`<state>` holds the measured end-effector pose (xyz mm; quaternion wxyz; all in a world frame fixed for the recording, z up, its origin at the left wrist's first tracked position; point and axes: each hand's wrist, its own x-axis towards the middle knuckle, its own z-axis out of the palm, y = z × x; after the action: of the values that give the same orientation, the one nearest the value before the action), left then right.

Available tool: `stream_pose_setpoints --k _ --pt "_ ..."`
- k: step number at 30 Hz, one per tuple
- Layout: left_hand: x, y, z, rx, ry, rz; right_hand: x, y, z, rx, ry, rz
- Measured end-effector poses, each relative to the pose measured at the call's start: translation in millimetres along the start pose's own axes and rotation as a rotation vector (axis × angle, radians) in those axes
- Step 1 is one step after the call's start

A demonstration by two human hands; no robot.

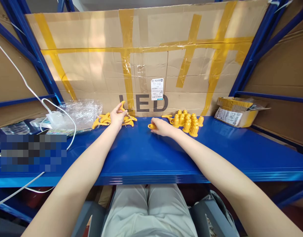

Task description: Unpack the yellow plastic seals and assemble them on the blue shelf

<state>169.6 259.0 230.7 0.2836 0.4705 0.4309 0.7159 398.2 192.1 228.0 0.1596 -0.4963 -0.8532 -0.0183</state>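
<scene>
My left hand (pixel 117 116) is closed on a flat yellow plastic piece (pixel 122 106), lifted just over a loose pile of the same yellow pieces (pixel 103 119) at the back of the blue shelf (pixel 141 154). My right hand (pixel 161 127) rests on the shelf, fingers curled round a small yellow cone-shaped part (pixel 151 126) whose end pokes out to the left. Just right of that hand stands a cluster of several upright yellow cone parts (pixel 188 122).
A taped cardboard sheet (pixel 146 59) marked LED forms the back wall. A crumpled clear plastic bag (pixel 79 113) and a white charger with cable (pixel 52 118) lie at left. A small open cardboard box (pixel 234 112) sits at right. Blue rack posts flank both sides.
</scene>
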Motion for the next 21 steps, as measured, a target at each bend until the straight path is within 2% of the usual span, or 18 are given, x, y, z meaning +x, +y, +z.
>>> stream_pose_setpoints --k 5,11,14,21 --pt "-27 10 23.0 -0.100 -0.163 -0.144 2 1 2 -0.001 0.047 -0.066" --pt "-41 16 30.2 -0.062 -0.181 -0.164 3 1 2 0.039 0.055 -0.136" --pt "-42 18 29.6 -0.066 -0.187 -0.170 2 -3 0 0.069 0.046 -0.107" --pt "-47 27 31.1 -0.154 -0.252 -0.294 0 -10 -3 0.113 0.045 0.012"
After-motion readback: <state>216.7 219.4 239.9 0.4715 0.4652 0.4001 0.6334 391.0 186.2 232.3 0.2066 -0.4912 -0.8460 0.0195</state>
